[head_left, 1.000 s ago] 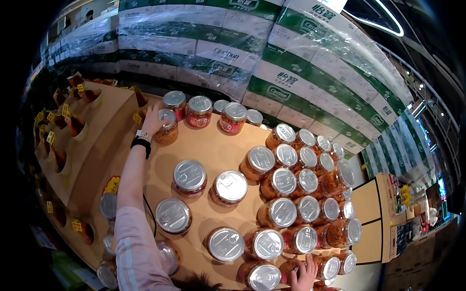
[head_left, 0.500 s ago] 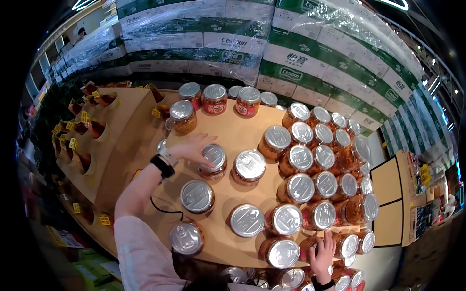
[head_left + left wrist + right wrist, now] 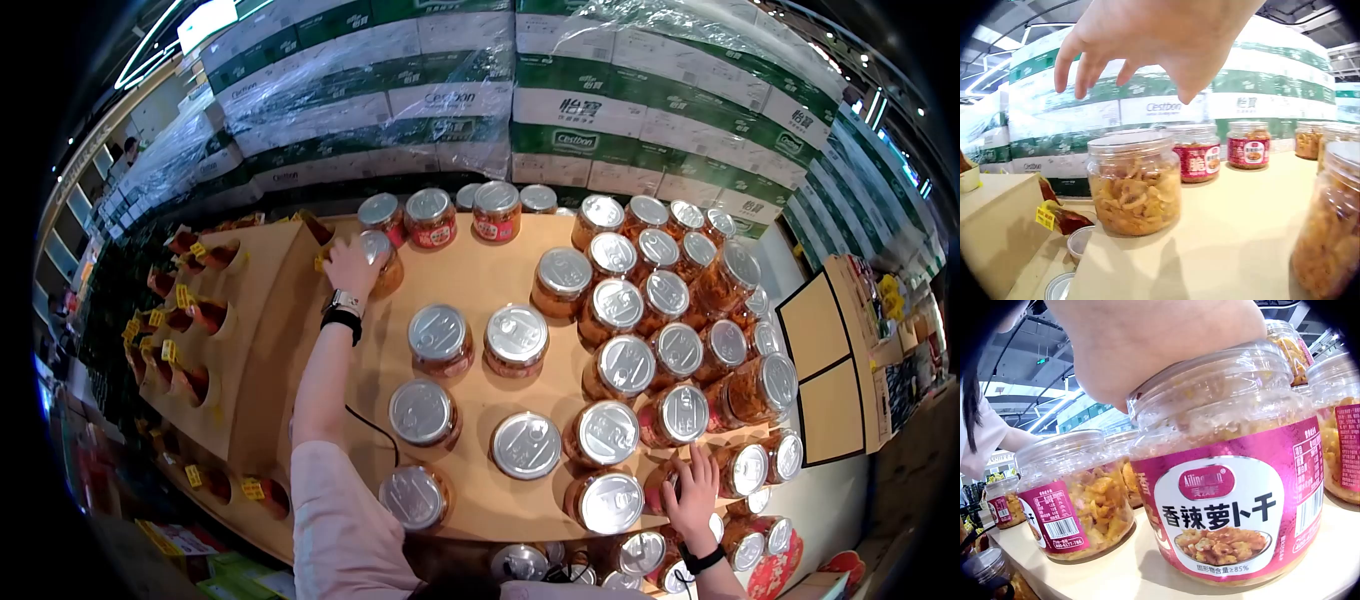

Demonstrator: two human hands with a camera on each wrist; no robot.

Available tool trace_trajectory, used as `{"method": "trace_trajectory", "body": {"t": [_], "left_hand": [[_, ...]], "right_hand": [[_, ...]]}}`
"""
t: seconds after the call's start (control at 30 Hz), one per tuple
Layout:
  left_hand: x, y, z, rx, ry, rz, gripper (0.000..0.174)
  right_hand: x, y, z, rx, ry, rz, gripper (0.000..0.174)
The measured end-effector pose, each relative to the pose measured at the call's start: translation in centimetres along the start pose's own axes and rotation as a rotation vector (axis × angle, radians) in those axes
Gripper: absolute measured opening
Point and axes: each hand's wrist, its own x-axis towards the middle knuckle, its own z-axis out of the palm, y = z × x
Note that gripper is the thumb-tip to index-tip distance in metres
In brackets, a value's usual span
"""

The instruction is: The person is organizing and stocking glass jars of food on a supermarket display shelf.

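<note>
My left hand (image 3: 355, 268) hovers at a clear jar of pickled radish (image 3: 386, 275) at the table's back left. In the left wrist view, its spread fingers hang above that jar's silver lid (image 3: 1130, 142), apart from it. Two red-labelled jars stand just behind. At the front right, my right hand (image 3: 693, 498) rests over a jar (image 3: 655, 485), fingers fairly straight in the head view and the lid partly covered. The right wrist view has the palm against the lid of this pink-labelled radish jar (image 3: 1222, 506); the fingers are hidden there.
Several jars stand spaced out mid-table, such as one jar (image 3: 440, 340); a dense block of jars (image 3: 665, 295) fills the right side. A stepped wooden rack (image 3: 265, 290) with bottles stands left. Wrapped cartons (image 3: 600, 110) rise behind. A black cable (image 3: 372, 425) crosses the left edge.
My left hand went from the back-left jar to a mid-table jar, then returned to the back-left one. My right hand stays at its jar. The head view has shifted.
</note>
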Motion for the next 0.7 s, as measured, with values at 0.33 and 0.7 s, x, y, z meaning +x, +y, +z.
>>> {"method": "trace_trajectory", "body": {"t": [0.33, 0.7], "left_hand": [[6.3, 2.1, 4.3, 0.017, -0.379, -0.361, 0.101], [7.4, -4.0, 5.3, -0.287, -0.510, 0.349, 0.104]], "right_hand": [[0.2, -0.3, -0.6, 0.028, -0.039, 0.057, 0.040], [0.3, 0.3, -0.2, 0.014, -0.062, 0.048, 0.044]]}}
